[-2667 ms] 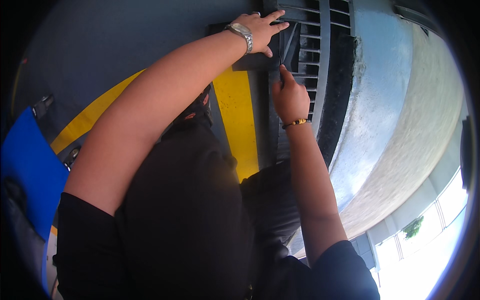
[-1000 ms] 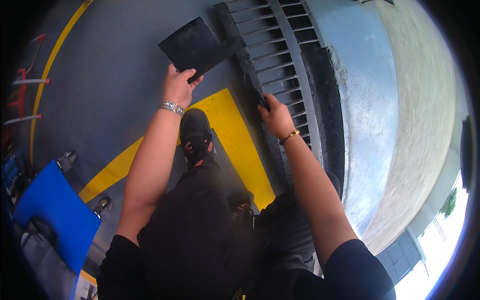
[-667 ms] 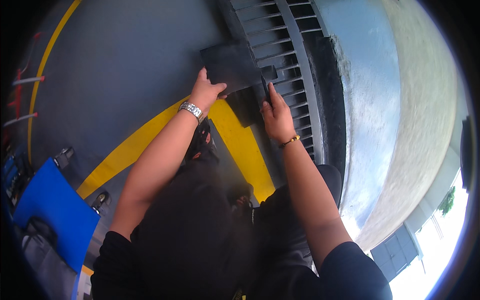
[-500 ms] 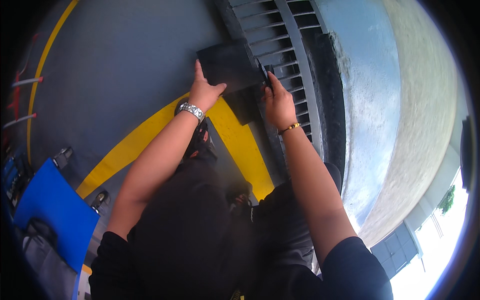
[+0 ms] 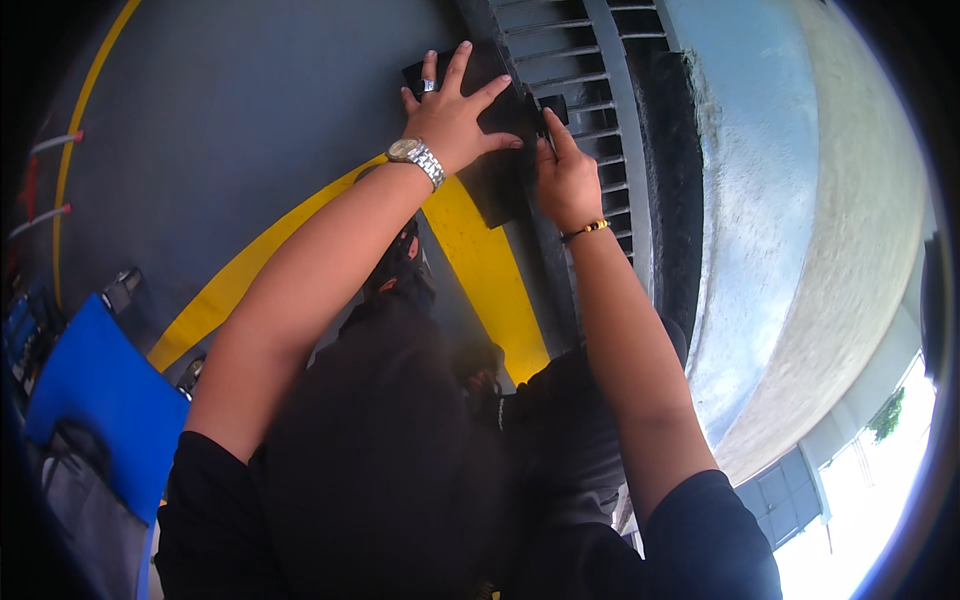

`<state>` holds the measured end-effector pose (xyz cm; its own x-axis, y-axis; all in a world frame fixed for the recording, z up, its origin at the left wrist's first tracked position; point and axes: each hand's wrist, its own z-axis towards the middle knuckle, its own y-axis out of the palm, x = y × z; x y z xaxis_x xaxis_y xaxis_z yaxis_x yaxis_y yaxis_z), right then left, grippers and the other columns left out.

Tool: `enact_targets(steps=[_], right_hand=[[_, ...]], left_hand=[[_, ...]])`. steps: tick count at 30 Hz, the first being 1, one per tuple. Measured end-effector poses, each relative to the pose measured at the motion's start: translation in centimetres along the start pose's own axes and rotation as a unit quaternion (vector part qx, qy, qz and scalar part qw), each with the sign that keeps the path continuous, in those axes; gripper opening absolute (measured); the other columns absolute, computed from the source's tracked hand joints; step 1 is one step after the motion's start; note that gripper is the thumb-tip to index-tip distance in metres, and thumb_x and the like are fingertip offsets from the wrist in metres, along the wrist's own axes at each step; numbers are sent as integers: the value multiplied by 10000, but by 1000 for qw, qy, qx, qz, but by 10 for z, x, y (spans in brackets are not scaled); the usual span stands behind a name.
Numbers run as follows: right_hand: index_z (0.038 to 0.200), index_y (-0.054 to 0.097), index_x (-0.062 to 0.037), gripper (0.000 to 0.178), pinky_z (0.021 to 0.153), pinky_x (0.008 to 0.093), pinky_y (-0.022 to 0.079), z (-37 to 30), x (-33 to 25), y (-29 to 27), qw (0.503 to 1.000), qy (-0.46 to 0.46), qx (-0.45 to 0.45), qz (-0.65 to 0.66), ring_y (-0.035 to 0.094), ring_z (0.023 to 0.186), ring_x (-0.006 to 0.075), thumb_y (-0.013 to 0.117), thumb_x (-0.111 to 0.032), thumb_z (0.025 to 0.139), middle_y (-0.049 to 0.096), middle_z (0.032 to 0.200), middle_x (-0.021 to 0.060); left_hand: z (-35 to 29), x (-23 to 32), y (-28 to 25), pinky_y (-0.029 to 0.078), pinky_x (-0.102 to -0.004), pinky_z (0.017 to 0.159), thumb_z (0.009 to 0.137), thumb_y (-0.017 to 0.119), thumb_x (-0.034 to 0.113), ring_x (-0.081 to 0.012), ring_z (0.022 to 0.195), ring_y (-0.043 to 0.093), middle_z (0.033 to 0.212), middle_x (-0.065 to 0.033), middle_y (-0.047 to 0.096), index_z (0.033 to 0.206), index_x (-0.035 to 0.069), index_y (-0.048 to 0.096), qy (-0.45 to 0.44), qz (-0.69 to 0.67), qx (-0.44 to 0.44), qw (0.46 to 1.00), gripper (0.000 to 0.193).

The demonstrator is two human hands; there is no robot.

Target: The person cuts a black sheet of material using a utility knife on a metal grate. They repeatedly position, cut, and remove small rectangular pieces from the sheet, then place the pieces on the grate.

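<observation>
Black sheet (image 5: 500,115) under your left hand (image 5: 453,120), dark tool (image 5: 540,124) at its 3 o'clock edge

Taking the sheet as the middle of the clock, it sits just off the grate (image 5: 622,100), beside the grate's left rail. Your left fingers are spread wide across it, palm down, gripping nothing. Your right hand (image 5: 572,185) is closed around the slim tool at 3 o'clock, forefinger stretched forward along it. A small dark piece (image 5: 554,102) juts out beyond the tool over the bars; whether it is joined to the sheet, you cannot tell from here. A lower sheet (image 5: 490,200) shows at 6 o'clock, partly underneath.

The step seems to be working the tool along that edge. Press evenly through the spread fingers so the sheet cannot slip, and draw your thumb in toward 9 o'clock: it lies near the tool, and a sharp tip would catch it first. A slow, straight stroke along the rail should serve best.

Mind the gaps between the bars at 3 o'clock, where a tip or loose piece could drop. Beyond them the wall (image 5: 770,200) limits a sideways swing. Floor (image 5: 270,100) opens broadly from 9 to 11 o'clock. At 6 o'clock runs the yellow stripe (image 5: 495,280), with your shoe (image 5: 396,262) at 7.
</observation>
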<state>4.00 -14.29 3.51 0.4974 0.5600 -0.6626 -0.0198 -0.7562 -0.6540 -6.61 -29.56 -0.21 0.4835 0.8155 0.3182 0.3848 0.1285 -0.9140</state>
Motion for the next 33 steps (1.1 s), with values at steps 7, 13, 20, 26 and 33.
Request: enact_targets(steps=[7,13,20,26,33], right_hand=[[1414,478,-32,530,771,490,534,-18,9,-8,999,-31,-11,-34,664,858,423,522,-77,887,675,939,264],[1462,412,-24,628,782,491,544,-15,4,-5,991,-70,-46,-105,668,840,423,518,-73,845,657,989,278],[1463,416,-41,617,768,499,551,-7,-1,-1,986,-59,-62,-146,673,843,427,520,-105,858,656,1005,268],[1452,444,-80,591,740,498,558,-4,1,1,983,-60,-64,-162,681,809,413,526,-130,869,671,966,241],[1455,448,-100,581,621,456,571,-5,-20,-5,953,-48,-88,-285,700,701,353,523,-156,881,686,869,190]], left_hand=[[9,2,14,158,-794,1061,615,698,789,-432,1495,109,1645,-37,170,1382,434,540,12,31,52,998,860],[11,3,13,127,-774,1081,668,685,777,-425,1503,85,1650,-74,144,1414,438,501,-5,32,51,998,841],[9,6,9,244,-737,1040,624,736,757,-415,1490,124,1650,-63,157,1407,458,504,-21,41,37,998,870],[10,6,5,245,-725,1036,661,746,710,-405,1490,122,1652,-66,153,1398,453,518,-31,25,14,999,814],[13,9,-7,240,-724,1039,685,758,657,-388,1491,114,1654,-83,132,1394,454,525,-43,12,-28,999,773]])
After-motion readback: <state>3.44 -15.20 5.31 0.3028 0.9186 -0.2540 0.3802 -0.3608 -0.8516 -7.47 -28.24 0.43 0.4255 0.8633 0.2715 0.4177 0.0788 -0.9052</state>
